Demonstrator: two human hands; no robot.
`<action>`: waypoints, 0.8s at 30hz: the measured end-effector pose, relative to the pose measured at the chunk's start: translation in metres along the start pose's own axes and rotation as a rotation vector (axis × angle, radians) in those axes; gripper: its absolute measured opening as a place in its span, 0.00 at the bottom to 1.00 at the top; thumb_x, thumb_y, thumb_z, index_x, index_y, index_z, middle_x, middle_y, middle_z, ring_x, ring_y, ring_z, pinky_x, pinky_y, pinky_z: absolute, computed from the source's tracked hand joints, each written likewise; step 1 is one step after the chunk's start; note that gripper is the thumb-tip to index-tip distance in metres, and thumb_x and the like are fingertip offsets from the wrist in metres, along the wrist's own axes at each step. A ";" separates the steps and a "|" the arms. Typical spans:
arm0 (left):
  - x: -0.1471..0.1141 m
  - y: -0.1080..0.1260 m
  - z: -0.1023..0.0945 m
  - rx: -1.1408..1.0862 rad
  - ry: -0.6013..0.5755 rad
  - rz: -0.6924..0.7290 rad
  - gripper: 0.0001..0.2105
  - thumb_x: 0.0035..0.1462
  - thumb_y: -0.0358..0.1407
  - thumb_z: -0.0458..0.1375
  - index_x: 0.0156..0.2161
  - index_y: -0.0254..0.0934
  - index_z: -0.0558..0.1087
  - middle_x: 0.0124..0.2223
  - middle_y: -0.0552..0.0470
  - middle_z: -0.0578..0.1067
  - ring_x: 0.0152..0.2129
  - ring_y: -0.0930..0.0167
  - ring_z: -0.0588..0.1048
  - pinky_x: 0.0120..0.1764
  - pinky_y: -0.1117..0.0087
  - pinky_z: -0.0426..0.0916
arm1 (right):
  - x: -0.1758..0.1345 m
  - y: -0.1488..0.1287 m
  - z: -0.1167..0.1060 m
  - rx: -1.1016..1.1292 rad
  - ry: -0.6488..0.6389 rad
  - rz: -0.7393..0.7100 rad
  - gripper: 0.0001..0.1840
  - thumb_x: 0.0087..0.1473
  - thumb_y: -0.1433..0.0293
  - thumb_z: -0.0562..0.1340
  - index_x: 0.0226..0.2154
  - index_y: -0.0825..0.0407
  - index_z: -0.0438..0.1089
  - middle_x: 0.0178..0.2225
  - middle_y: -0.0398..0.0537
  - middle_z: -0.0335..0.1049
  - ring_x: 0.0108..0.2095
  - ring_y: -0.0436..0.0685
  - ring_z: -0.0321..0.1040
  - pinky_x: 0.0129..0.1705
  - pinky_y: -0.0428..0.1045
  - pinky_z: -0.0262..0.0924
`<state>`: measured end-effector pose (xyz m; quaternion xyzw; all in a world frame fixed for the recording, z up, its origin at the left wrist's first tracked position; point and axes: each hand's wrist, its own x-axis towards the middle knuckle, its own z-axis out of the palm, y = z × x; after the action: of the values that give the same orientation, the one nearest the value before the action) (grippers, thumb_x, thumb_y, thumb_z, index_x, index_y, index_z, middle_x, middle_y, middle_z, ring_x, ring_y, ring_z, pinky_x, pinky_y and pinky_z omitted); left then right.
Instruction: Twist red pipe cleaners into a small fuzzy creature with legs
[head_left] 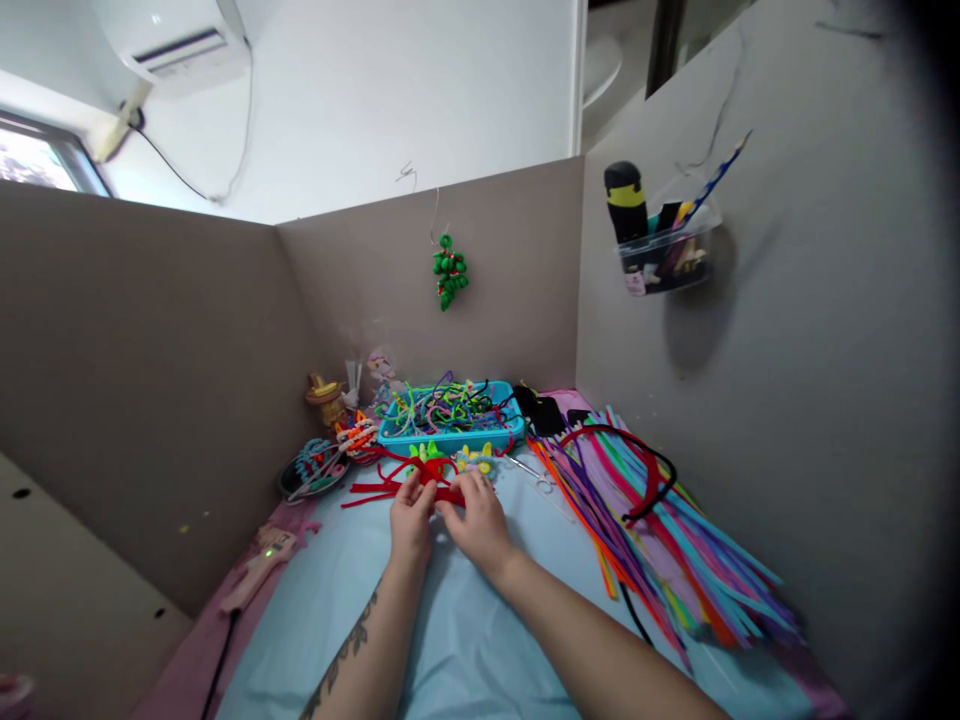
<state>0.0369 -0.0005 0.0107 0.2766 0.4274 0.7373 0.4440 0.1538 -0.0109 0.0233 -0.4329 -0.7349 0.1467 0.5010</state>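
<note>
Craft workstation inside a partitioned booth; whether in a home or a business cannot be determined. Evidence: grey-brown panels (360, 270) enclose a blue-covered tabletop (330, 610) at left, back and right. Fuzzy craft stems (660, 550) in many colours heaped at right of frame; similar strands tangled in a blue tray (409, 442), centre; scissors (529, 471) near it. Corded pink tool (251, 580) with green light, lower left. Green beaded-looking ornament (450, 272) hangs against the back panel. Clear bin (660, 265) of implements, upper right. Indoors: air conditioner (176, 35) and window (34, 155), upper left.
</note>
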 end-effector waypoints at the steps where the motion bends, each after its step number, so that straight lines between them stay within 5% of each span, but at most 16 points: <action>1: 0.000 0.000 0.000 -0.017 0.021 0.000 0.31 0.32 0.34 0.69 0.46 0.33 0.68 0.25 0.56 0.72 0.18 0.80 0.68 0.22 0.79 0.60 | -0.002 -0.002 0.000 -0.036 -0.046 0.008 0.09 0.48 0.66 0.60 0.34 0.51 0.66 0.34 0.50 0.66 0.39 0.59 0.62 0.42 0.52 0.58; 6: 0.003 -0.001 -0.002 -0.088 0.061 -0.020 0.31 0.32 0.32 0.69 0.46 0.34 0.67 0.22 0.60 0.70 0.14 0.83 0.63 0.18 0.80 0.54 | -0.007 -0.002 0.005 -0.139 -0.229 0.036 0.06 0.49 0.70 0.60 0.33 0.48 0.65 0.33 0.46 0.70 0.35 0.57 0.65 0.34 0.48 0.54; 13: 0.002 -0.001 0.000 -0.135 0.064 -0.039 0.29 0.31 0.30 0.69 0.44 0.34 0.68 0.24 0.58 0.71 0.14 0.82 0.64 0.19 0.81 0.57 | -0.007 0.000 0.006 -0.088 -0.236 0.061 0.09 0.48 0.75 0.58 0.34 0.48 0.66 0.30 0.45 0.72 0.33 0.56 0.67 0.31 0.46 0.53; 24: 0.007 0.006 -0.003 -0.015 0.136 0.031 0.25 0.31 0.29 0.68 0.41 0.34 0.70 0.24 0.57 0.70 0.21 0.75 0.71 0.22 0.77 0.62 | -0.009 -0.029 -0.014 0.473 -0.238 -0.192 0.08 0.46 0.77 0.57 0.28 0.50 0.69 0.27 0.43 0.70 0.30 0.52 0.65 0.35 0.46 0.58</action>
<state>0.0285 0.0032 0.0146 0.2292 0.4468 0.7644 0.4045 0.1526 -0.0375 0.0426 -0.2120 -0.7716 0.3159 0.5098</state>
